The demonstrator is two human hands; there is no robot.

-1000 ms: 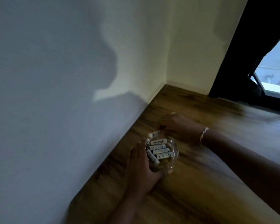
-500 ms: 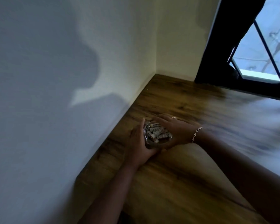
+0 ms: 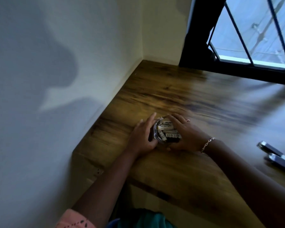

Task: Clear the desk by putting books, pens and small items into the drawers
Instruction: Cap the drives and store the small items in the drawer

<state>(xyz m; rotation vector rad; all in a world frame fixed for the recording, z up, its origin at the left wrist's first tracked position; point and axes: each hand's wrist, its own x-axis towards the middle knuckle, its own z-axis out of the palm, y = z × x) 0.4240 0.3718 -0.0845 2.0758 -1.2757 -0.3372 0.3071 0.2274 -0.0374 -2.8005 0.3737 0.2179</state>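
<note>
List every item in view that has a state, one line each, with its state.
Glass bowl: upright on the desk, open-topped, cupped from both sides.
Batteries: piled loose inside the bowl.
Left hand: grip wrapped on the bowl's left wall.
Right hand: against the bowl's right side, fingers over the rim.
Two dark metal-capped items: lying flat, untouched.
Desk: mostly bare.

A small clear glass bowl (image 3: 161,134) full of white batteries (image 3: 169,134) sits on the wooden desk (image 3: 179,96), near its wall-side edge. The left hand (image 3: 142,137) cups the bowl at its 9 o'clock side, fingers touching the glass; the right hand (image 3: 187,135), with a bracelet (image 3: 206,144) at the wrist, wraps it from 3 o'clock. Two dark flat objects (image 3: 276,156), blurred, lie well apart toward 3 o'clock. A barred window (image 3: 257,30) stands at 1 o'clock.
</note>
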